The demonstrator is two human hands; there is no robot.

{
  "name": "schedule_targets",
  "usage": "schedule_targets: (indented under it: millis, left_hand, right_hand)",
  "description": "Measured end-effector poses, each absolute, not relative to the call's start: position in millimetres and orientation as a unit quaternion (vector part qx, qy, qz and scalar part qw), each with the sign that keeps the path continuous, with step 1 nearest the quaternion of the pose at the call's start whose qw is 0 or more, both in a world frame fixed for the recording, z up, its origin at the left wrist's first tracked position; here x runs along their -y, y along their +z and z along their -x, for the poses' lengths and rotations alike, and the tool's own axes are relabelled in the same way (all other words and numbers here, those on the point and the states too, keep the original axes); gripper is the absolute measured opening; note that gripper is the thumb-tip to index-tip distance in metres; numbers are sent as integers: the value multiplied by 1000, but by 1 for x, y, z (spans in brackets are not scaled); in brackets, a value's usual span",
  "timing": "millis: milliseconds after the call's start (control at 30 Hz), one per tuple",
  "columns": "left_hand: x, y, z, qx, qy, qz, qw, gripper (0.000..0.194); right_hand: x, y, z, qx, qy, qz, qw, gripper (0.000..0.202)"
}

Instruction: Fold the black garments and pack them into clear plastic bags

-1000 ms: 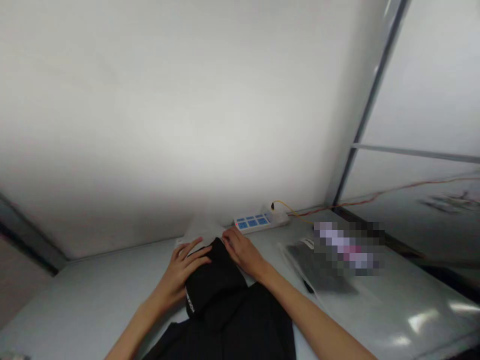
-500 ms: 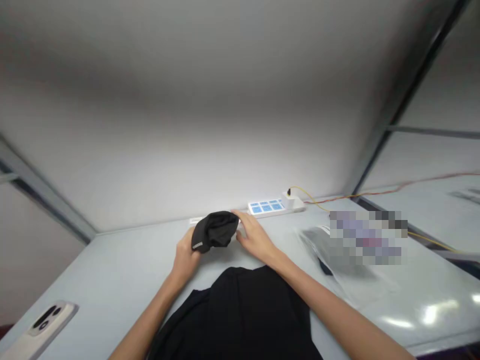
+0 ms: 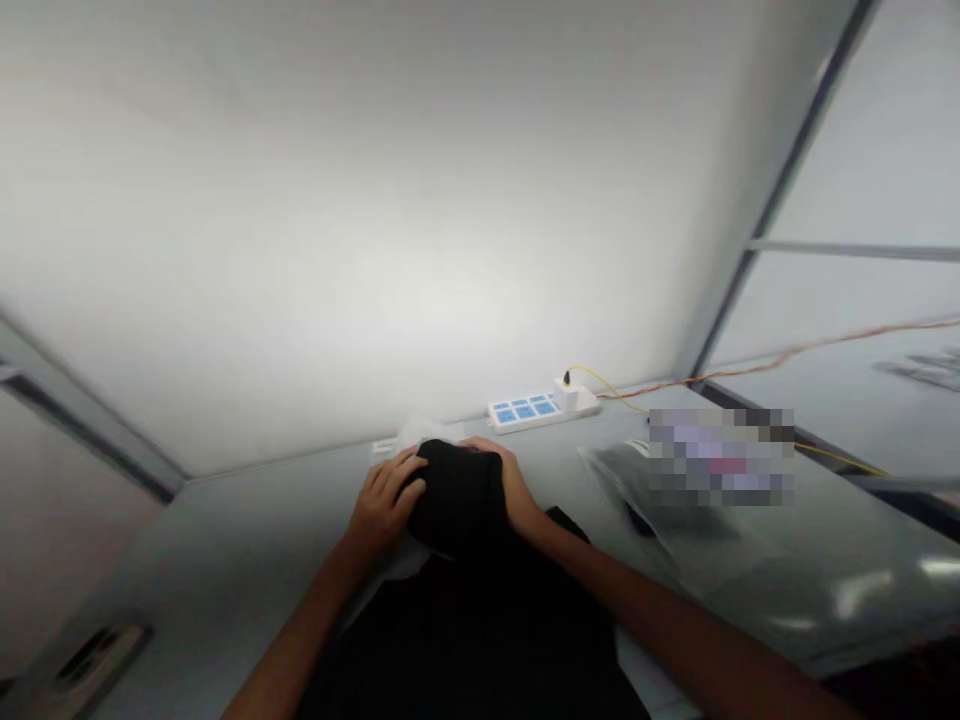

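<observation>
What looks like a black fabric cap (image 3: 457, 495) is held up over the table, close in front of my black shirt. My left hand (image 3: 384, 500) grips its left side, with bent fingers lying over the near face. Around the right edge curls my right hand (image 3: 514, 490), its fingertips hidden behind the fabric. The cap's inside and far side are out of sight. Behind it, pale translucent plastic (image 3: 427, 430) shows at the back of the table.
A white power strip (image 3: 517, 411) with a plugged-in charger (image 3: 568, 396) lies along the wall. A clear plastic bag (image 3: 660, 500) with dark contents lies on the right, beside a blurred-out patch. A phone (image 3: 97, 665) rests at the lower left of the table (image 3: 247, 520).
The cap has turned so a smooth dark face shows instead of its crumpled opening and small label. My left fingers now lie over its front. The view has darkened low down and tilted slightly.
</observation>
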State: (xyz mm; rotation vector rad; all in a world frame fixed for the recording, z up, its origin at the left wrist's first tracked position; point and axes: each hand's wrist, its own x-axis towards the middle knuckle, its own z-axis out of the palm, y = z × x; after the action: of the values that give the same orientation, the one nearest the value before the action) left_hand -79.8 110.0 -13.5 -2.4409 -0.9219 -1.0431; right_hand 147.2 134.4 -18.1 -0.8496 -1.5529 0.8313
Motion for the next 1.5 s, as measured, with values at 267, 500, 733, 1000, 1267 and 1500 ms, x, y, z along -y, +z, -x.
schedule_targets:
  millis: [267, 500, 733, 1000, 1267, 1500]
  left_hand:
    - [-118, -14, 84, 241, -236, 920, 197, 43]
    - [-119, -27, 76, 417, -256, 836, 249, 45]
    - [-116, -18, 67, 412, -244, 851, 214, 38]
    - [-129, -13, 71, 402, -159, 888, 157, 60]
    - [-121, -3, 66, 554, -152, 805, 145, 37]
    - [-113, -1, 56, 540, -160, 812, 154, 56]
  right_hand:
    - [-130, -14, -149, 701, 282, 342, 559, 33]
    - [-134, -9, -149, 760, 176, 336, 527, 47]
    - [-136, -14, -153, 761, 68, 371, 528, 50]
    - [-139, 3, -173, 898, -50, 275, 340, 59]
    - [-149, 4, -176, 891, -67, 352, 277, 16]
    - [-146, -18, -165, 872, 44, 363, 325, 50]
